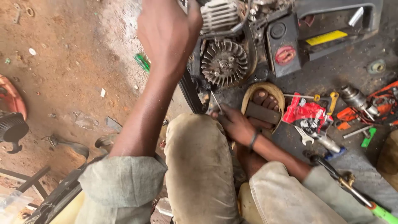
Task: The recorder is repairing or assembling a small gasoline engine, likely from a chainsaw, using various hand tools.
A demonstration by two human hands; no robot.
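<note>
The small engine (248,45) lies on the dark, oily floor (331,70) at the far middle of the scene, its finned flywheel (224,62) facing up and its black housing with a red round cap (285,55) and a yellow strip stretching to the right. The left hand (168,31) rests on the engine's far left corner, fingers curled over the pale cylinder fins (219,15); whether it grips tight I cannot tell. The right hand (234,124) sits near the engine's near edge, just below the flywheel, fingers pressed together around a thin metal tool (216,101) whose shaft points up toward the engine. Right beside that hand is a foot in a tan sandal (263,105), closing in the space on the right. Further right the floor is crowded: a red bag (306,114), a spanner (304,135), a yellow-handled tool (331,101), orange parts (383,101) and a long green-ended tool (360,195) in the near right corner. To the left of the engine the bare brown dirt floor (70,62) gives open room, with only a green scrap (142,62) near the left arm and a black hooked part (12,130) at the far left edge.
</note>
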